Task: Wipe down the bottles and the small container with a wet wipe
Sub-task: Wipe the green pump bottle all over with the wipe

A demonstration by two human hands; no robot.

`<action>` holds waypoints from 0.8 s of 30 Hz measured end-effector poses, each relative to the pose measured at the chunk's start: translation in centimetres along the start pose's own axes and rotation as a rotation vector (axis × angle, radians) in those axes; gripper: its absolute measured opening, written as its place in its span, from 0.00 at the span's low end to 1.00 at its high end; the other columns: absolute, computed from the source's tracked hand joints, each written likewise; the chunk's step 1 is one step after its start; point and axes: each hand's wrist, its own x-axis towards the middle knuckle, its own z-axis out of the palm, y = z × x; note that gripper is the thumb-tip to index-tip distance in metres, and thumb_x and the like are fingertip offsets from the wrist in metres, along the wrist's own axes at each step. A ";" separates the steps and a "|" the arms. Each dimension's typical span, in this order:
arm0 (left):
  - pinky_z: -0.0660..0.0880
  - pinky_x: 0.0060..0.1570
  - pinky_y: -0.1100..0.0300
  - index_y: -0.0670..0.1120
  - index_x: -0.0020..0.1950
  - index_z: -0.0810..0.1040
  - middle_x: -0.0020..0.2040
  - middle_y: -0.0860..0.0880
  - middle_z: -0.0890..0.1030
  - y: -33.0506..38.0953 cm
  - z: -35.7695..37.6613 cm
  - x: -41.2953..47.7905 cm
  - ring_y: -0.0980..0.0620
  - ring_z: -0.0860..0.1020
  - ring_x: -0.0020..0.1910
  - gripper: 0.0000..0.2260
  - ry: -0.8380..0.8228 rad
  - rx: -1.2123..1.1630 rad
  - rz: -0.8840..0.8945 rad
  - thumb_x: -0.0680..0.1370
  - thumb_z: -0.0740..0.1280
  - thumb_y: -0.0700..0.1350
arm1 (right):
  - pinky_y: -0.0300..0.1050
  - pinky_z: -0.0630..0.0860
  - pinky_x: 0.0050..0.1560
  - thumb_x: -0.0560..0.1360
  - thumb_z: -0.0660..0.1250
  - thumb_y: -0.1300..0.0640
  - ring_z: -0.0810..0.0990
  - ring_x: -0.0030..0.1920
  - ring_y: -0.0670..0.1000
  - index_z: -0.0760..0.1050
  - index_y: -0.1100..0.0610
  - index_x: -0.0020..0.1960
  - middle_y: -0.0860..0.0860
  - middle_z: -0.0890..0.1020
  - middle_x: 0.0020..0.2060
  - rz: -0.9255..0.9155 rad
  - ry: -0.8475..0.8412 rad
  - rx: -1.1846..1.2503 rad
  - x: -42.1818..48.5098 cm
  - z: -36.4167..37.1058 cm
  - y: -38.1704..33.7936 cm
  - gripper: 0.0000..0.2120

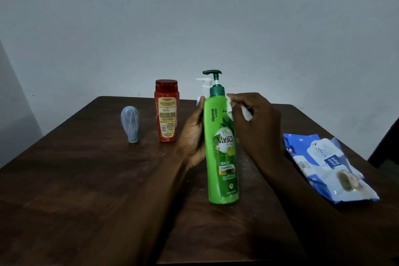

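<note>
A dark brown wooden worktop (86, 179) runs back to a plain pale grey-blue wall (194, 17); the room is dim. Near the middle of the worktop a tall green plastic pump bottle (220, 157) is held close to upright, its long axis nearly vertical, label toward the camera and its dark green pump spout pointing left; whether its base rests on the wood I cannot tell. The left hand (193, 134) grips the bottle's left side, thumb on the front edge and the fingers wrapped out of sight behind it. The right hand (254, 118) has its fingers (239, 98) curled round a crumpled white wet wipe (230, 110), pressing it against the bottle's right shoulder just below the collar. Behind the green bottle, mostly hidden by it, stands a white pump bottle (204, 86); to the left stands a red flat-capped plastic bottle (166, 112), and further left a small grey-blue rounded container (130, 123) standing on its cap; both are apart from the hands. A blue-and-white soft wipes pack (328, 166) lies flat at the right edge.
</note>
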 end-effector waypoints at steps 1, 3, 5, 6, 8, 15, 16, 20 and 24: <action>0.79 0.58 0.51 0.42 0.62 0.79 0.53 0.42 0.84 0.0 0.0 0.0 0.46 0.82 0.52 0.25 -0.012 -0.017 0.003 0.84 0.52 0.60 | 0.30 0.74 0.54 0.75 0.68 0.66 0.81 0.50 0.41 0.84 0.57 0.54 0.50 0.84 0.48 -0.043 0.001 -0.002 -0.1 0.1 -0.5 0.11; 0.79 0.57 0.52 0.42 0.60 0.81 0.53 0.42 0.85 0.0 -0.1 -0.1 0.47 0.83 0.53 0.24 -0.040 -0.064 0.020 0.84 0.53 0.58 | 0.35 0.74 0.56 0.74 0.68 0.67 0.81 0.52 0.47 0.84 0.59 0.55 0.52 0.83 0.50 -0.148 -0.033 -0.020 -0.5 0.6 -1.7 0.12; 0.81 0.53 0.57 0.40 0.59 0.82 0.51 0.43 0.85 0.0 -0.4 0.1 0.49 0.84 0.51 0.21 -0.045 -0.108 0.047 0.84 0.57 0.54 | 0.38 0.73 0.57 0.74 0.69 0.67 0.79 0.54 0.52 0.84 0.60 0.55 0.54 0.82 0.51 -0.245 -0.105 -0.069 -1.2 1.2 -2.5 0.11; 0.80 0.56 0.58 0.38 0.63 0.80 0.53 0.43 0.83 0.1 -0.6 0.1 0.49 0.82 0.55 0.21 -0.041 -0.113 0.049 0.83 0.59 0.53 | 0.42 0.74 0.58 0.73 0.69 0.67 0.78 0.55 0.54 0.84 0.61 0.54 0.55 0.82 0.51 -0.283 -0.154 -0.093 -1.7 1.5 -2.6 0.11; 0.67 0.73 0.55 0.37 0.69 0.76 0.61 0.43 0.78 0.0 -1.0 0.4 0.46 0.73 0.68 0.26 -0.038 -0.109 0.004 0.83 0.57 0.56 | 0.56 0.76 0.58 0.73 0.67 0.67 0.79 0.56 0.59 0.84 0.63 0.53 0.57 0.83 0.52 -0.326 -0.263 -0.116 -2.7 2.0 -2.5 0.11; 0.52 0.73 0.29 0.48 0.56 0.86 0.68 0.45 0.75 0.5 -1.2 0.3 0.42 0.73 0.63 0.32 -0.129 -0.074 -0.009 0.77 0.52 0.68 | 0.52 0.78 0.52 0.75 0.71 0.63 0.80 0.54 0.53 0.84 0.58 0.55 0.52 0.81 0.54 -0.457 -0.391 -0.075 -7.6 -1.7 0.7 0.10; 0.57 0.71 0.28 0.49 0.56 0.86 0.68 0.45 0.74 0.4 -1.1 0.3 0.43 0.73 0.63 0.31 -0.128 -0.068 -0.015 0.78 0.51 0.68 | 0.50 0.78 0.54 0.75 0.71 0.62 0.80 0.55 0.51 0.84 0.56 0.56 0.51 0.80 0.54 -0.432 -0.402 -0.067 -7.9 -2.4 1.0 0.10; 0.75 0.59 0.41 0.49 0.57 0.86 0.69 0.45 0.75 0.2 -0.5 0.2 0.43 0.77 0.60 0.28 -0.074 -0.095 0.007 0.81 0.51 0.63 | 0.38 0.75 0.58 0.73 0.71 0.65 0.80 0.53 0.48 0.84 0.58 0.55 0.53 0.81 0.50 -0.325 -0.338 -0.064 -7.0 -3.4 1.6 0.11; 0.69 0.67 0.45 0.47 0.57 0.86 0.66 0.44 0.78 0.1 -0.5 0.2 0.45 0.78 0.59 0.28 -0.063 -0.075 0.024 0.81 0.52 0.63 | 0.37 0.77 0.54 0.75 0.71 0.65 0.82 0.50 0.47 0.84 0.57 0.54 0.52 0.84 0.49 -0.200 -0.202 -0.047 -3.6 -2.1 1.5 0.10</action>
